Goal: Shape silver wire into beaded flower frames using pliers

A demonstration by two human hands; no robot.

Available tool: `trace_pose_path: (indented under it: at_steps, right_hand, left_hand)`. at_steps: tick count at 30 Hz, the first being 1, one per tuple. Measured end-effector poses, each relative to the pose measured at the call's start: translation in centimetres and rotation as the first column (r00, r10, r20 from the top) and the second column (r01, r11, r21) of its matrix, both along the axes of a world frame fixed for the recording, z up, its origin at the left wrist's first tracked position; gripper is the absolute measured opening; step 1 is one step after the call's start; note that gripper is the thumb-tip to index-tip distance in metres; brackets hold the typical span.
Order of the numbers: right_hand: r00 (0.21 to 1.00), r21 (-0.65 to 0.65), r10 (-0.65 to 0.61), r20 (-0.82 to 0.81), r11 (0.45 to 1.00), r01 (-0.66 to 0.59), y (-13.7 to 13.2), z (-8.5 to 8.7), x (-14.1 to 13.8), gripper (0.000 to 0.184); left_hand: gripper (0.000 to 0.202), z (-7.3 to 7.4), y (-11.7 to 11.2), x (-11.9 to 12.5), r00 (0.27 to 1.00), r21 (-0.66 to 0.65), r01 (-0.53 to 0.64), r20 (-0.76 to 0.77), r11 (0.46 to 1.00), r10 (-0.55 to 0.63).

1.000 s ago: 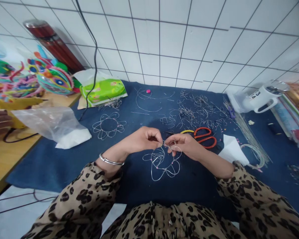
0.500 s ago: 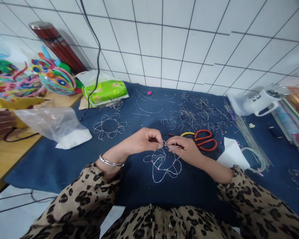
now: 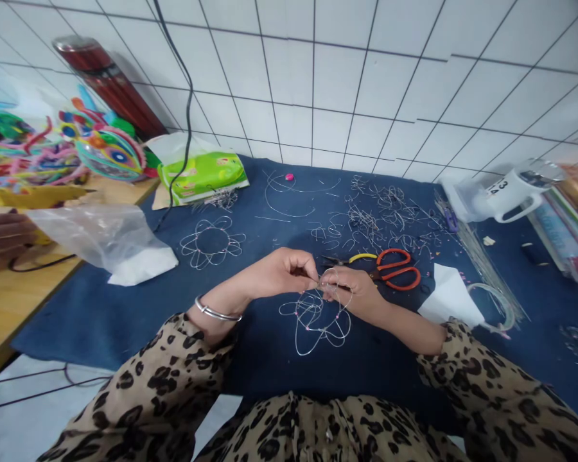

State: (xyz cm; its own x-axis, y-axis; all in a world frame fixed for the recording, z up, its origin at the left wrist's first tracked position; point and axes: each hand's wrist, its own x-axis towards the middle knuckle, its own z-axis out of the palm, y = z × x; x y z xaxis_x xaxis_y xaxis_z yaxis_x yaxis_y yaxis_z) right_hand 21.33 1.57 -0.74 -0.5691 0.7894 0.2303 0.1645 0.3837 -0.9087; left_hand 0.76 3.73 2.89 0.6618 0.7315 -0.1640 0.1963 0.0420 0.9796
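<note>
A flower-shaped wire frame (image 3: 322, 330) with looped petals and small pink ties hangs from my fingers above the dark blue cloth. My left hand (image 3: 289, 273) pinches its upper edge between thumb and forefinger, a silver bangle on the wrist. Close beside it, my right hand (image 3: 354, 290) grips the ring's upper right part; the fingertips of both hands almost meet. What exactly lies between the fingertips is too small to make out. Just beyond my right hand lie orange-handled scissors (image 3: 397, 269) and yellow-handled pliers (image 3: 363, 257). Another wire flower (image 3: 212, 242) rests flat to the left.
Bent wire scraps (image 3: 366, 218) litter the back of the cloth. At right are white paper (image 3: 446, 298), a wire coil (image 3: 498, 308), straight wires (image 3: 486, 263) and a white mug (image 3: 515, 192). Left stand a tissue pack (image 3: 202, 176), a plastic bag (image 3: 110, 237) and another person's hand (image 3: 4, 237).
My right hand has shifted slightly left and its fingers have closed in nearer my left fingertips. The wire flower stays held, barely moved.
</note>
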Motion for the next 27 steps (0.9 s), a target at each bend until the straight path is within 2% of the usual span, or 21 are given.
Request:
trace_pose_path:
  at_steps: [4, 7, 10, 15, 20, 27]
  right_hand:
    - [0.999, 0.006, -0.03, 0.019, 1.0, 0.03, 0.1, 0.2, 0.0, 0.008]
    - [0.999, -0.039, -0.038, 0.029, 0.998, 0.039, 0.0, 0.5, 0.0, 0.007]
    - [0.999, -0.127, -0.042, -0.008, 0.991, 0.04, -0.1, 0.7, -0.1, 0.01]
    - [0.995, -0.315, -0.093, -0.023, 0.946, 0.081, -0.4, 0.9, -0.5, 0.016]
    - [0.995, -0.404, -0.081, -0.065, 0.914, 0.048, -0.4, 0.4, -0.6, 0.018]
    - [0.996, -0.434, -0.011, -0.091, 0.9, -0.029, -0.1, -0.5, -0.2, 0.013]
  left_hand:
    - [0.009, -0.1, 0.0, -0.1, 1.0, 0.003, 0.014, 0.001, 1.0, -0.014]
    - [0.01, -0.3, 0.1, -0.1, 1.0, -0.003, 0.016, 0.001, 1.0, -0.016]
    - [0.011, -0.5, 0.1, -0.1, 1.0, -0.008, 0.018, 0.001, 1.0, -0.018]
    - [0.012, -0.5, 0.0, 0.0, 1.0, -0.001, 0.002, -0.014, 1.0, -0.002]
    - [0.012, -0.4, -0.3, 0.3, 1.0, -0.004, -0.017, -0.017, 1.0, 0.017]
    - [0.008, -0.1, -0.3, 0.6, 1.0, -0.036, -0.017, -0.002, 0.999, 0.017]
